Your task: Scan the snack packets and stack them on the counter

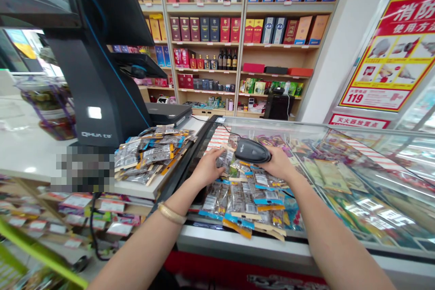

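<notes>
My right hand (280, 163) is wrapped round a black handheld barcode scanner (252, 150), whose head points left over the glass-topped freezer. The fingers of my left hand (208, 167) are closed on the edge of a clear snack packet (225, 159), just left of the scanner's front. Beneath both hands spreads a pile of similar snack packets (238, 197) with blue, orange and cream ends, lying on the glass. A second heap of these packets (154, 152) rests on the white counter, left of my left hand.
A dark checkout terminal (98, 77) stands on the counter (27, 154) to the left, near wrapped jars (50, 104). The glass-topped freezer (343, 167) extends right. Behind are shelves of boxes and bottles (205, 29). A green chair (37, 253) is at lower left.
</notes>
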Demonstrator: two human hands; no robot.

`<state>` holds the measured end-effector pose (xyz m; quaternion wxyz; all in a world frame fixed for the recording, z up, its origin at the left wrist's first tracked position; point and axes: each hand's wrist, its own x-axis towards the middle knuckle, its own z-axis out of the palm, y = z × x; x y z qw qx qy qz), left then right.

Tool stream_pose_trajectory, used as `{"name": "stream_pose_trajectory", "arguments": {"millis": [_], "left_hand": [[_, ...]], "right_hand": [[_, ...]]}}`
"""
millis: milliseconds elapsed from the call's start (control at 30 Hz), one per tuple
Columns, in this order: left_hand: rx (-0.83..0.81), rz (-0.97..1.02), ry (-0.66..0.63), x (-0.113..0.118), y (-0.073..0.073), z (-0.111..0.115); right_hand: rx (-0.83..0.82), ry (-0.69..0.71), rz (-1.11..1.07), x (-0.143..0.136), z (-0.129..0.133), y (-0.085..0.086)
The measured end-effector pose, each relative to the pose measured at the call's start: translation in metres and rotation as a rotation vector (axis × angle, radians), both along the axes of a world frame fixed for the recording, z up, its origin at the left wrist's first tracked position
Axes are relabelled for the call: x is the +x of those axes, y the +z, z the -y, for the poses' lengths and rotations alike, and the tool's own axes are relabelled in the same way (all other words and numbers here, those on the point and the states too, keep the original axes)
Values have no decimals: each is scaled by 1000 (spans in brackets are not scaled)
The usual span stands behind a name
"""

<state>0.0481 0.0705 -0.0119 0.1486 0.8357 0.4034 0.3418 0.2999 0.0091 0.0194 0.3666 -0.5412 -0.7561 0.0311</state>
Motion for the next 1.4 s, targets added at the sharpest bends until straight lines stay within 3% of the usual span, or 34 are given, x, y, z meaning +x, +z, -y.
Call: {"name": "stream_pose_trajectory", "arguments": {"millis": [167, 367, 733, 867, 967, 1233, 1400], "left_hand": [[-41, 332, -31, -7, -3, -10], [-155, 601, -141, -5, 4, -2], [-129, 652, -171, -1, 4, 2], [-124, 653, -61, -1, 7, 5], [-149, 799, 22, -4, 11, 2], [-47, 1168, 299, -36, 26, -33], [-140, 1362, 312, -43, 28, -37]], "right_hand": [[5, 21, -6, -2, 2, 3], [13, 27, -3, -2, 2, 2], [-28, 27, 7, 2, -2, -2], [-34, 59, -29, 5, -2, -5], [-28, 58, -31, 4, -2, -6], [-4, 50, -9, 2, 0, -3], [-1, 28, -7, 3, -1, -5]]}}
